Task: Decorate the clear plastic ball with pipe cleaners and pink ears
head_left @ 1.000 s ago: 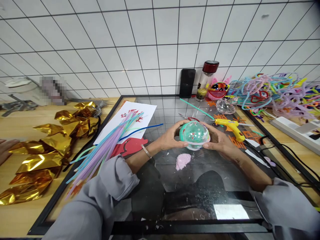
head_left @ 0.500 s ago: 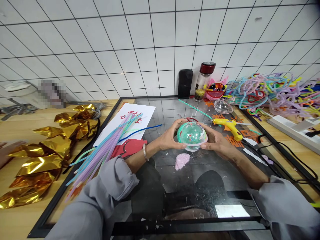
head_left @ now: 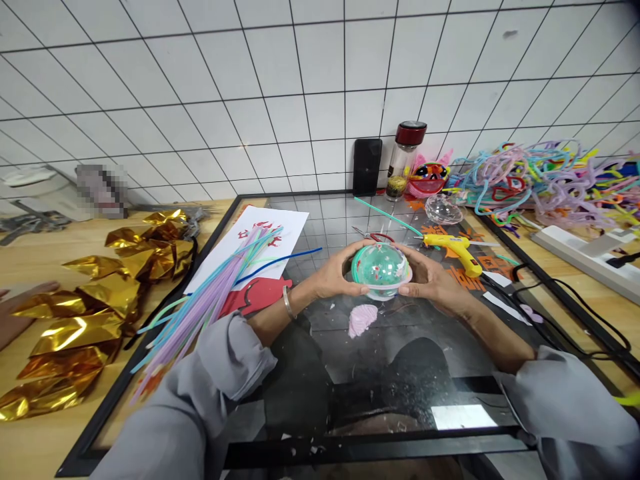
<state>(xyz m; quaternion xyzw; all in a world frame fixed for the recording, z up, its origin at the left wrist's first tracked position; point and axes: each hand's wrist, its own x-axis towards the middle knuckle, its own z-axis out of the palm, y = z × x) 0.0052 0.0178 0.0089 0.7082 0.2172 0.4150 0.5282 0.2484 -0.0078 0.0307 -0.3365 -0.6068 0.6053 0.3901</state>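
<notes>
A clear plastic ball (head_left: 383, 265) with green around its back and small red bits showing inside is held between my two hands, a little above the dark glass panel. My left hand (head_left: 336, 272) closes on its left side, thumb along the lower rim. From the right, my right hand (head_left: 429, 279) grips it in the same way, and its fingers are partly hidden behind the ball. Just below the ball, a crinkled pink piece (head_left: 363, 321) lies on the glass. Red-handled pliers (head_left: 376, 236) lie behind my left hand.
Right of my hands lies a yellow glue gun (head_left: 457, 249) with a black cord. Pipe cleaners (head_left: 215, 293), white paper (head_left: 280, 230) and a red cutout (head_left: 265, 295) are on the left. Behind stand a phone (head_left: 367, 167) and a glass bottle (head_left: 404, 160). Another person's hand (head_left: 23, 310) is at far left.
The view has shifted slightly. Both hands keep the same grip on the ball, which has barely moved or turned.
</notes>
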